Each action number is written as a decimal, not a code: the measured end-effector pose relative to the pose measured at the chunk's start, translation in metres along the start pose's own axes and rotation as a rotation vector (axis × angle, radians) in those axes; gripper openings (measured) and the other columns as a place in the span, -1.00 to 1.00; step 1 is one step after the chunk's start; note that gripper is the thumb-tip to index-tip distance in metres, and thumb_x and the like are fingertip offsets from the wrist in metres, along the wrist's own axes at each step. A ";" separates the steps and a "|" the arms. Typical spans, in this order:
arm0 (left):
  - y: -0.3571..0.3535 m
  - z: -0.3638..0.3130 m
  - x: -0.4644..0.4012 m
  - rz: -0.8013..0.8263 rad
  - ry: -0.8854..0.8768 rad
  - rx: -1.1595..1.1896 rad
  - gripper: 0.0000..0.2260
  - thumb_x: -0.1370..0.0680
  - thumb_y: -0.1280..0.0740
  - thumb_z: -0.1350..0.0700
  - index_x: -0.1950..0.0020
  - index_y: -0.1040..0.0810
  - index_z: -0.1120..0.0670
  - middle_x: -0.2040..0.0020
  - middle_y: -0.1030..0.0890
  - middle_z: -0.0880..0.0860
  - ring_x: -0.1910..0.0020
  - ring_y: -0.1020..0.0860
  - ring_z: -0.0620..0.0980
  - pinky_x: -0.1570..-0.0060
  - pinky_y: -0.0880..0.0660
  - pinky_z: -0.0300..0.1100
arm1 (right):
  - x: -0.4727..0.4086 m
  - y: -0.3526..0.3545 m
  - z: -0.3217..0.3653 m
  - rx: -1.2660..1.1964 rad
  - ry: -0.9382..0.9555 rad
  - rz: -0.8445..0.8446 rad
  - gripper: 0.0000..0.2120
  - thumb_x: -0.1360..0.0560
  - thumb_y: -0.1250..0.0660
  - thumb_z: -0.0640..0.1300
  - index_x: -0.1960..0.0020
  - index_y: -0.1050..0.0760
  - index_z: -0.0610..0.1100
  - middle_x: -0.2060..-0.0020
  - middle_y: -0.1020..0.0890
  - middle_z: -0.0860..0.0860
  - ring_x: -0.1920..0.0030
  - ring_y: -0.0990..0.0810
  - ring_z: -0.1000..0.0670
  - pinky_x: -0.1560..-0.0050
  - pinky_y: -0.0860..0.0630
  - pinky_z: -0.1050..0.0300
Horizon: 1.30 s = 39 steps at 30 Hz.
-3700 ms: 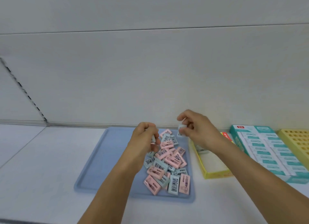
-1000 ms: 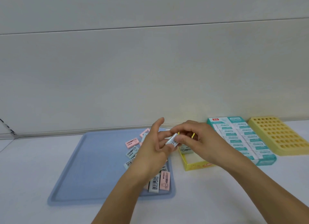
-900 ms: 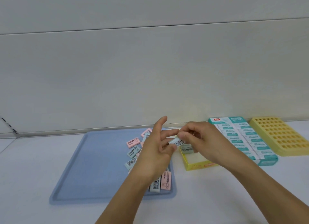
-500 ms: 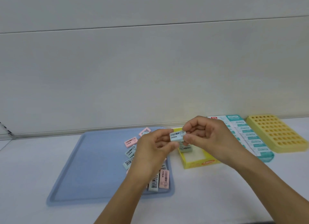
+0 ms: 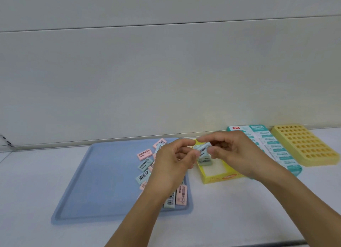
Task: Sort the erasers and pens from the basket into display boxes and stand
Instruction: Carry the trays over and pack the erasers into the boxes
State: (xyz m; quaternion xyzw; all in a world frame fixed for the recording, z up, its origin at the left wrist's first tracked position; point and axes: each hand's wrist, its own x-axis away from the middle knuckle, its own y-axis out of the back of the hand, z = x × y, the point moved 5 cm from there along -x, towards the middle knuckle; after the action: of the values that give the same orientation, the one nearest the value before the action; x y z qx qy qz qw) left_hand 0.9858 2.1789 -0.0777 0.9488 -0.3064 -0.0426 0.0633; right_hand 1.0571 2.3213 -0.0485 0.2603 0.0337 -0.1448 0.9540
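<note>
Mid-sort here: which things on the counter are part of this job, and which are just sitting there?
In the job:
held blue eraser
right hand
left hand
loose erasers
blue tray
yellow display box
yellow pen stand

Just there:
teal box, already filled

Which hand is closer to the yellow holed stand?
Right. The right hand hovers over the yellow box, left of the stand; the left hand is farther left, over the tray.
</note>
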 end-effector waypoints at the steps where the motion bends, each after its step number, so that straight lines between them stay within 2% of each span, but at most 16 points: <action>1: -0.001 -0.001 -0.001 0.007 -0.012 -0.017 -0.83 -0.51 -0.43 0.22 -0.07 -0.63 0.03 0.21 -0.65 0.06 0.26 -0.61 -0.07 0.15 -0.58 -0.24 | -0.001 -0.002 0.002 -0.044 0.008 -0.003 -0.67 -0.48 -0.39 -0.36 -0.09 -0.59 0.03 0.18 -0.64 -0.03 0.24 -0.57 0.08 0.08 -0.56 0.11; 3: -0.004 -0.005 -0.001 0.035 -0.014 -0.025 -0.83 -0.50 -0.44 0.23 -0.03 -0.63 -0.01 0.25 -0.65 0.02 0.27 -0.62 -0.09 0.16 -0.59 -0.22 | -0.004 -0.003 0.005 -0.195 -0.008 -0.068 -0.67 -0.42 -0.43 -0.40 -0.06 -0.54 -0.07 0.20 -0.62 -0.05 0.24 -0.56 0.04 0.09 -0.57 0.14; 6: -0.008 -0.011 0.001 0.084 0.041 0.110 -0.85 -0.53 -0.40 0.25 -0.09 -0.58 0.14 0.18 -0.69 0.16 0.18 -0.69 0.02 0.14 -0.62 -0.17 | -0.005 0.001 0.006 -0.286 -0.028 -0.226 -0.81 -0.37 -0.50 -0.34 0.10 -0.58 -0.13 0.27 -0.66 -0.05 0.26 -0.58 0.00 0.13 -0.56 0.12; 8: -0.009 -0.013 0.001 0.078 0.097 0.207 -0.86 -0.57 -0.34 0.24 -0.12 -0.54 0.21 0.14 -0.71 0.17 0.14 -0.70 0.06 0.10 -0.64 -0.14 | -0.003 0.002 0.007 -0.138 0.001 -0.256 -0.90 -0.39 -0.50 -0.25 0.19 -0.64 -0.07 0.30 -0.68 0.01 0.28 -0.59 0.03 0.14 -0.53 0.11; 12: -0.009 -0.013 -0.001 0.043 0.177 0.295 -0.82 -0.63 -0.23 0.19 -0.16 -0.49 0.27 0.08 -0.71 0.17 0.10 -0.70 0.08 0.07 -0.64 -0.12 | 0.001 -0.002 0.013 0.133 0.054 -0.206 -0.93 -0.39 -0.51 -0.04 0.16 -0.66 0.12 0.31 -0.63 0.21 0.31 -0.52 0.19 0.27 -0.39 0.35; 14: -0.011 -0.013 -0.002 0.042 0.198 0.291 -0.81 -0.64 -0.21 0.18 -0.16 -0.47 0.27 0.07 -0.71 0.18 0.10 -0.70 0.07 0.06 -0.64 -0.11 | 0.001 -0.004 0.018 0.397 0.099 -0.221 -0.94 -0.40 -0.46 0.07 0.16 -0.63 0.12 0.30 -0.57 0.18 0.21 -0.50 0.17 0.25 -0.37 0.30; 17: -0.014 -0.012 -0.001 0.066 0.206 0.266 -0.82 -0.64 -0.21 0.16 -0.16 -0.45 0.25 0.07 -0.71 0.14 0.10 -0.70 0.03 0.04 -0.64 -0.11 | 0.001 -0.007 0.025 0.679 0.170 -0.270 -0.91 -0.40 -0.40 0.06 0.13 -0.57 0.08 0.26 -0.52 0.16 0.17 -0.45 0.13 0.21 -0.39 0.11; 18: -0.014 -0.010 0.000 0.066 0.200 0.204 -0.82 -0.64 -0.21 0.13 -0.15 -0.45 0.21 0.07 -0.71 0.10 0.11 -0.70 -0.02 0.03 -0.63 -0.11 | 0.001 -0.006 0.024 0.697 0.155 -0.265 -0.90 -0.40 -0.39 0.06 0.13 -0.55 0.08 0.26 -0.51 0.16 0.16 -0.44 0.12 0.20 -0.37 0.10; 20: -0.008 -0.005 0.001 0.038 0.120 -0.163 -0.81 -0.62 -0.24 0.01 -0.18 -0.44 0.06 0.04 -0.67 -0.05 0.12 -0.64 -0.15 -0.01 -0.59 -0.12 | 0.000 0.001 0.015 0.705 0.077 -0.200 -0.89 -0.38 -0.38 0.07 0.13 -0.52 0.08 0.26 -0.51 0.16 0.17 -0.44 0.12 0.19 -0.38 0.10; 22: -0.006 0.000 0.004 0.046 0.003 -0.577 -0.62 -0.55 -0.30 -0.13 -0.33 -0.37 -0.08 -0.10 -0.55 -0.17 -0.04 -0.51 -0.18 -0.11 -0.45 -0.17 | -0.004 0.007 0.001 0.750 -0.005 -0.045 -0.88 -0.36 -0.37 0.05 0.12 -0.54 0.07 0.26 -0.54 0.15 0.18 -0.48 0.11 0.18 -0.43 0.11; 26: -0.017 0.012 0.008 0.174 -0.110 -0.962 -0.22 -0.39 -0.27 -0.41 -0.52 -0.15 -0.14 -0.39 -0.35 -0.20 -0.37 -0.23 -0.15 -0.29 -0.11 -0.21 | -0.011 -0.001 -0.020 0.868 -0.055 0.286 -0.83 -0.37 -0.39 0.02 0.04 -0.59 0.10 0.22 -0.56 0.17 0.17 -0.50 0.12 0.27 -0.33 0.26; 28: -0.019 0.014 0.006 0.173 -0.151 -1.055 -0.16 -0.29 -0.04 -0.51 -0.50 -0.19 -0.16 -0.42 -0.33 -0.21 -0.39 -0.21 -0.17 -0.26 -0.05 -0.22 | -0.015 -0.006 -0.024 0.845 -0.073 0.339 -0.83 -0.37 -0.39 -0.02 0.04 -0.61 0.07 0.24 -0.54 0.18 0.18 -0.52 0.12 0.25 -0.41 0.24; 30: -0.019 0.017 0.005 0.152 -0.178 -1.074 -0.12 -0.22 0.13 -0.49 -0.47 -0.26 -0.18 -0.44 -0.31 -0.23 -0.41 -0.21 -0.19 -0.24 -0.02 -0.22 | -0.019 -0.008 -0.028 0.809 -0.072 0.338 -0.87 -0.37 -0.37 -0.11 0.12 -0.64 0.02 0.28 -0.54 0.18 0.20 -0.55 0.11 0.16 -0.54 0.12; 35: -0.017 0.024 0.003 0.125 -0.183 -1.074 -0.17 -0.26 0.11 -0.48 -0.46 -0.30 -0.18 -0.46 -0.29 -0.25 -0.43 -0.20 -0.21 -0.25 0.01 -0.21 | -0.022 -0.015 -0.030 0.799 -0.006 0.279 -0.89 -0.40 -0.33 -0.15 0.21 -0.61 0.00 0.34 -0.54 0.17 0.24 -0.54 0.13 0.13 -0.56 0.06; 37: -0.018 0.024 0.003 0.116 -0.189 -1.091 -0.15 -0.25 0.16 -0.46 -0.46 -0.31 -0.17 -0.46 -0.29 -0.24 -0.43 -0.20 -0.20 -0.27 0.00 -0.18 | -0.021 -0.012 -0.028 0.777 0.014 0.270 -0.96 -0.40 -0.37 -0.07 0.19 -0.60 0.03 0.31 -0.56 0.17 0.23 -0.53 0.13 0.15 -0.54 0.10; 39: -0.017 0.024 0.004 0.110 -0.192 -1.092 -0.14 -0.25 0.16 -0.45 -0.46 -0.31 -0.17 -0.46 -0.30 -0.23 -0.43 -0.22 -0.19 -0.29 -0.03 -0.17 | -0.020 -0.008 -0.025 0.823 0.016 0.307 -0.89 -0.36 -0.42 0.05 0.13 -0.60 0.08 0.23 -0.56 0.17 0.18 -0.51 0.14 0.17 -0.49 0.17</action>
State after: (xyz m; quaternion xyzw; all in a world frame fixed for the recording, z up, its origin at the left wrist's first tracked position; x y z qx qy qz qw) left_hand 0.9955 2.1880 -0.1041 0.7527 -0.2935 -0.2782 0.5196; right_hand 1.0356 2.3328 -0.0714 0.6218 -0.0586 -0.0007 0.7810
